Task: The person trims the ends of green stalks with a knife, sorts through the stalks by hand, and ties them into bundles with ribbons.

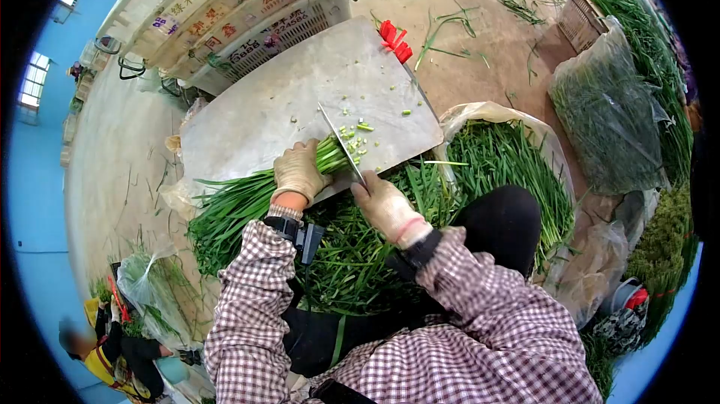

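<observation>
My gloved left hand [298, 171] is closed around a bunch of long green chives [240, 198], pressing it on the edge of a grey metal board [262, 123]. In my gloved right hand [386, 209] is a knife [341, 136], its blade standing across the pale stalk ends just right of my left hand. The right fingers wrap the handle and hide most of it. Small cut stalk pieces [360, 138] lie scattered on the board beside the blade. Below the board, a heap of loose chives [352, 261] spreads across my lap area.
Stacked plastic crates [247, 21] stand behind the board. Red ties [395, 40] hang at its far right corner. An open bag of greens [517, 171] sits at the right, with a filled clear bag [607, 111] beyond. A seated person [124, 351] is at lower left.
</observation>
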A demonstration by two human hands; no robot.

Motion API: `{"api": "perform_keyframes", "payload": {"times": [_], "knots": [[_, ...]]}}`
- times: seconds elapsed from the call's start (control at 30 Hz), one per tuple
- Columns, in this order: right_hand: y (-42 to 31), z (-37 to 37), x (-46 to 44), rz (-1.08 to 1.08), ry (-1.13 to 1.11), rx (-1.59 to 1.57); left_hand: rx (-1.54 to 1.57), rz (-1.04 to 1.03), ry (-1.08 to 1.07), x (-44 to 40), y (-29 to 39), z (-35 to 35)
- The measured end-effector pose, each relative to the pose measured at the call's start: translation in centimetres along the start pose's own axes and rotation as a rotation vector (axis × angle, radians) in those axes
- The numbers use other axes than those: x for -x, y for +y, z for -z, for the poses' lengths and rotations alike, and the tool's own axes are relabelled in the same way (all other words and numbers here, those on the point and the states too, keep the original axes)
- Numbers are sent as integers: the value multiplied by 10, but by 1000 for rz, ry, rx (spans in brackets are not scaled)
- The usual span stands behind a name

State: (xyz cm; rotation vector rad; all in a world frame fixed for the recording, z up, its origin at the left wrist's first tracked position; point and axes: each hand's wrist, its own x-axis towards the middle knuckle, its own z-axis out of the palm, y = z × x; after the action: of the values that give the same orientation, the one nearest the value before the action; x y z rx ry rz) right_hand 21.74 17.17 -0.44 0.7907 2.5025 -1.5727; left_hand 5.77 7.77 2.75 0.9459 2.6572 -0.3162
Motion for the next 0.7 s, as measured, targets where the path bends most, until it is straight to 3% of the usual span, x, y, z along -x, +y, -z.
{"api": "perform_keyframes", "payload": {"times": [0.17,0.23,0.27,0.33,0.43,0.5,0.57,0.6,0.7], "knots": [[-13,9,-67,0,-54,-45,7,4,41,1,-2,-5],[-26,38,-74,-23,-156,-224,17,5,36,5,-1,-2],[-21,36,-92,-193,-221,-333,77,-44,89,6,-5,-5],[-27,64,-80,-47,-142,-210,196,-141,199,9,-20,-7],[-25,101,-83,112,62,158,-20,-62,34,16,-36,-1],[-12,121,-101,124,213,410,192,-118,-20,12,-53,-4],[-8,137,-111,82,205,592,291,-187,10,10,-68,-1],[-1,141,-118,58,175,593,547,-269,42,4,-88,-17],[16,134,-111,79,142,636,911,-263,68,49,-102,36]]}}
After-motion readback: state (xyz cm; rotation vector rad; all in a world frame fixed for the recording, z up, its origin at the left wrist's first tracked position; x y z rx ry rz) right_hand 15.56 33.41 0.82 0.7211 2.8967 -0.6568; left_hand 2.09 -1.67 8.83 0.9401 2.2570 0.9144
